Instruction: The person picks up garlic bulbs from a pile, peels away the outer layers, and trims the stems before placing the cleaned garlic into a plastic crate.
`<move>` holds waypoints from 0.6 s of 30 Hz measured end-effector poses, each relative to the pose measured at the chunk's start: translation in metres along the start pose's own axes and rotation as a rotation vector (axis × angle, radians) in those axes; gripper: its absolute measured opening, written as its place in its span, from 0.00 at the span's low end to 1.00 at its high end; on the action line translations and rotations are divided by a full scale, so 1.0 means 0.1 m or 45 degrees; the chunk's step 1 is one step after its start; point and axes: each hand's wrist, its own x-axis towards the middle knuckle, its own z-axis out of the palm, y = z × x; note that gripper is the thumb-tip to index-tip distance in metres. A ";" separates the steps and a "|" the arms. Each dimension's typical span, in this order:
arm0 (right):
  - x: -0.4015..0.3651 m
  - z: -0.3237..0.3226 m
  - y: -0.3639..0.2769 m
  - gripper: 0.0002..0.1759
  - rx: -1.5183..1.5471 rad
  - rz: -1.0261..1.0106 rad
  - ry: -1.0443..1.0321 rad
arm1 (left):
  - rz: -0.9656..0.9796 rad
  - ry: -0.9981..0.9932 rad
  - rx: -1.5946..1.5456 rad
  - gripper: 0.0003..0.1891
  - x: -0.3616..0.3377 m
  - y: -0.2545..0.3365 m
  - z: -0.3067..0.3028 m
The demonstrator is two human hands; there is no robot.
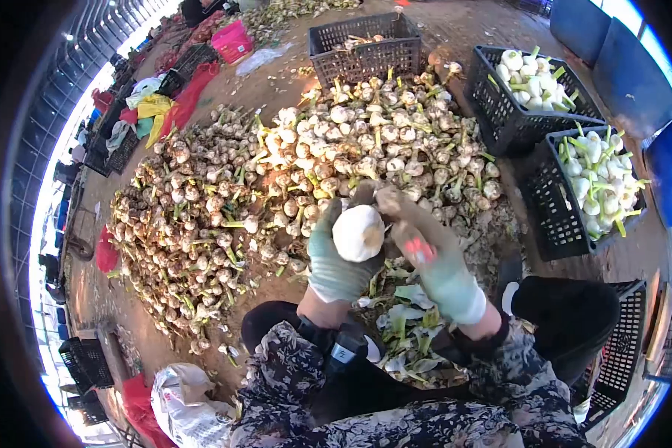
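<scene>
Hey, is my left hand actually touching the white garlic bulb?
Touching. The head view shows the gloved left hand cupped around the garlic bulb, its fingers pressed against the bulb's side with no gap.

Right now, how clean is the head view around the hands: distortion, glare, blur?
Head view: strong fisheye bend with black corners; glare blows out the left edge; the garlic bulb in the left hand is fairly sharp, the right hand slightly smeared.
</scene>
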 end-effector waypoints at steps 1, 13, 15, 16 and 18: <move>0.06 -0.03 0.10 0.31 0.344 0.145 -0.080 | 0.076 0.168 0.159 0.23 0.10 -0.04 -0.08; 0.20 -0.41 0.42 0.28 1.026 1.008 0.175 | -0.010 0.498 0.829 0.25 0.44 -0.09 -0.23; 0.26 -0.61 0.63 0.30 1.179 0.995 -0.170 | 0.087 0.588 0.774 0.24 0.46 -0.14 -0.16; 0.28 -0.60 0.68 0.30 1.175 0.998 -0.172 | 0.178 0.674 0.726 0.24 0.49 -0.15 -0.15; 0.32 -0.48 0.69 0.33 0.860 0.872 0.168 | 0.127 0.746 0.619 0.24 0.59 -0.12 -0.30</move>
